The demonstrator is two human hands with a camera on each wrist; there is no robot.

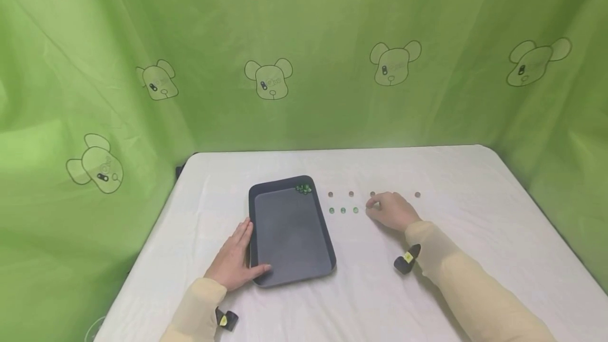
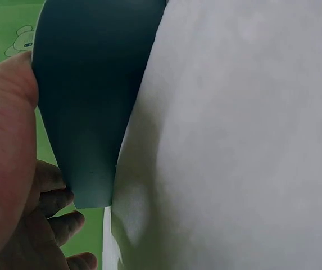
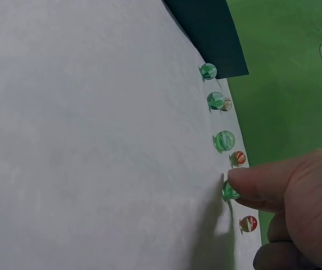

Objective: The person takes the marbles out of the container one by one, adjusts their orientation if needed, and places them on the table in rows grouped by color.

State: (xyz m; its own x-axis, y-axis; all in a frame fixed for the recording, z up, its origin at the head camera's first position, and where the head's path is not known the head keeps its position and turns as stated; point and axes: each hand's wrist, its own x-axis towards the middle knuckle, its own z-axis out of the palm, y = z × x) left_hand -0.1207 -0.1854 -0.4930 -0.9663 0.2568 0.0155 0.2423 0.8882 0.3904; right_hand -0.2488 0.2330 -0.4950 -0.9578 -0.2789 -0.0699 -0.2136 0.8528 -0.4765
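Note:
A dark grey rectangular tray (image 1: 292, 231) lies on the white-covered table, with several green marbles (image 1: 304, 189) gathered in its far right corner. My left hand (image 1: 233, 260) holds the tray by its near left corner, the thumb over the rim and the fingers along the left side. Right of the tray, my right hand (image 1: 393, 211) pinches a green glass marble (image 3: 229, 191) between thumb and index finger, down at the cloth. It is at the right end of a row with three other green marbles (image 1: 343, 210).
Behind the green row runs a row of reddish-patterned marbles (image 1: 351, 193), partly covered by the right hand in the head view. White cloth (image 1: 475, 215) covers the table. Green curtains (image 1: 323, 110) printed with bear heads surround it on the back and sides.

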